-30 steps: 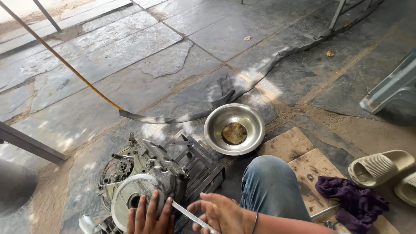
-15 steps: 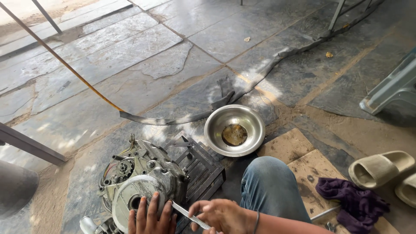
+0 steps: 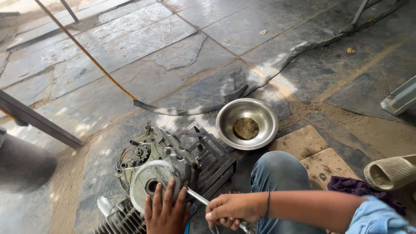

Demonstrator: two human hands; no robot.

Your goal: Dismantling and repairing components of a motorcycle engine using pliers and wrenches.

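Note:
A grey motorcycle engine [image 3: 161, 171] lies on the stone floor, its round side cover facing up. My left hand [image 3: 165, 212] rests flat on that cover, fingers spread. My right hand [image 3: 229, 211] is shut on a slim metal wrench [image 3: 200, 199], whose far end meets the engine just right of the cover. A dark finned block [image 3: 211, 160] sits against the engine's right side. My knee in blue jeans [image 3: 277, 175] is beside my right hand.
A steel bowl [image 3: 247, 123] with brown residue stands beyond the knee. Flattened cardboard [image 3: 318, 156], a purple rag [image 3: 351, 187] and a beige sandal [image 3: 390, 171] lie to the right. A black strip [image 3: 195, 108] and yellow hose [image 3: 86, 54] cross the floor.
My right hand has shifted slightly with the wrench against the engine. My left hand stays on the cover.

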